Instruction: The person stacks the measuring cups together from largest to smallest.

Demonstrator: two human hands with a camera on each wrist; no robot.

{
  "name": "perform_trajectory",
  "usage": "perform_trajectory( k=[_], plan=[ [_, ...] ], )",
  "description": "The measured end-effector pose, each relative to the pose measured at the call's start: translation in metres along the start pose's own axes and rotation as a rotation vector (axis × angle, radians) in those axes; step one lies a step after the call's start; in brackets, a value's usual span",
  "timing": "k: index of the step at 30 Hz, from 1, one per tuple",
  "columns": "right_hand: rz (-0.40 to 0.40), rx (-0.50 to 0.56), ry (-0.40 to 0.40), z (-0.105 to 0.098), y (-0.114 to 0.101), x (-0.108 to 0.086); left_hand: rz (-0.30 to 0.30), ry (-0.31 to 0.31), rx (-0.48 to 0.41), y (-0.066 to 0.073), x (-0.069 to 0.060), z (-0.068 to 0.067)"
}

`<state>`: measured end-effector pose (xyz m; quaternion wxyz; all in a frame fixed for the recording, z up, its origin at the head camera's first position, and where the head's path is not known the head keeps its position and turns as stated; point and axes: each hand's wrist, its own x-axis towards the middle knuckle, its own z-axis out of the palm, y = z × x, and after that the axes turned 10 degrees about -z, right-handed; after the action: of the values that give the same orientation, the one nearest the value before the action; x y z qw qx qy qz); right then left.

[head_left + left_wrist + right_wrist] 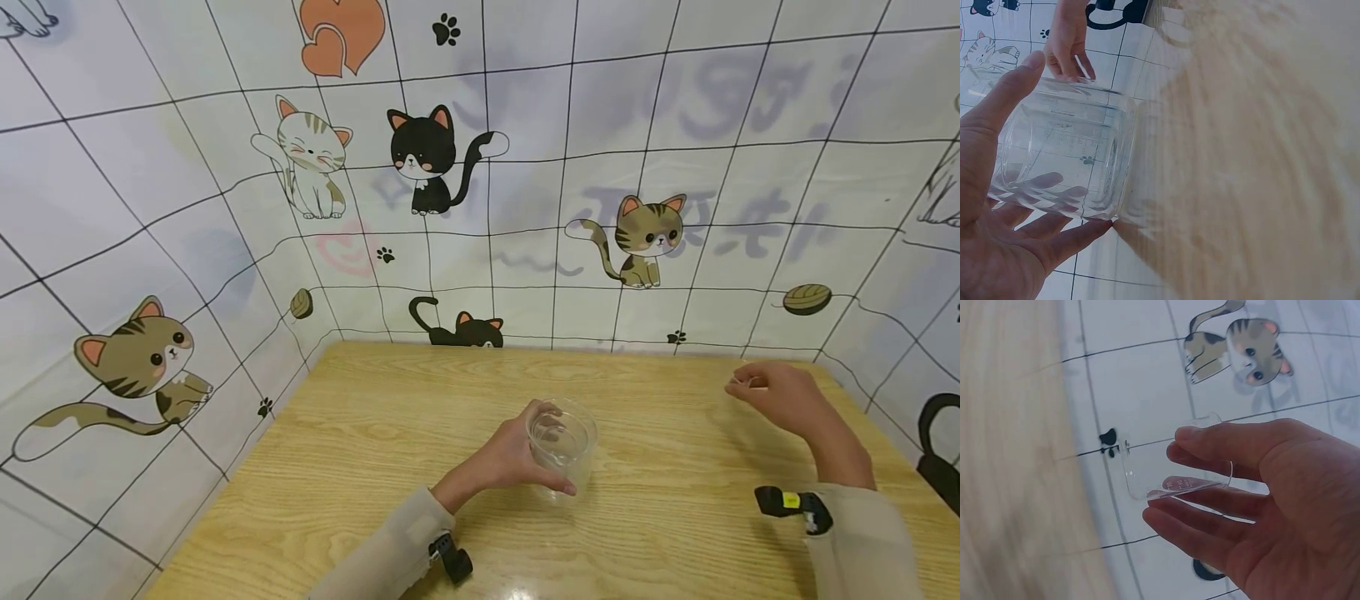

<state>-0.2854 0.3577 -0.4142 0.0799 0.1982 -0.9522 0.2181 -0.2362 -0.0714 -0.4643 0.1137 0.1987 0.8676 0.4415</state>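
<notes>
My left hand [517, 454] grips a large clear beaker [1063, 140] from its left side, thumb on the near side and fingers round the far side. Faint scale marks show through its wall in the left wrist view. The base is at or close to the tabletop; I cannot tell whether it holds liquid. Farther right, my right hand [783, 400] holds a small clear beaker [1141, 459] between thumb and fingers, above the table. That beaker lies tilted on its side in the right wrist view and carries tiny print; in the head view the fingers mostly hide it.
Both beakers are over a wood-grain table [420, 392]. A white cloth wall [525, 192] with a black grid and printed cats rises behind the table and on both sides. Each sleeve carries a black wrist camera, one on the left cuff [450, 558].
</notes>
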Motion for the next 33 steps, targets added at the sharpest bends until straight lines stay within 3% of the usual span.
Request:
perform_trajectory(
  k=[8, 16, 26, 33],
  plan=[
    [-0.082, -0.043, 0.049, -0.020, -0.036, 0.006, 0.005, 0.011, 0.011, 0.000, 0.000, 0.000],
    [-0.144, -0.045, 0.114, -0.027, -0.063, 0.005, 0.001, 0.007, 0.016, 0.001, -0.001, -0.001],
    [-0.156, -0.012, 0.075, -0.033, -0.094, 0.004, 0.001, 0.006, 0.012, 0.000, 0.000, 0.000],
    [-0.227, -0.018, 0.090, -0.032, -0.104, 0.004, -0.001, -0.001, 0.011, 0.001, -0.001, 0.000]
  ],
)
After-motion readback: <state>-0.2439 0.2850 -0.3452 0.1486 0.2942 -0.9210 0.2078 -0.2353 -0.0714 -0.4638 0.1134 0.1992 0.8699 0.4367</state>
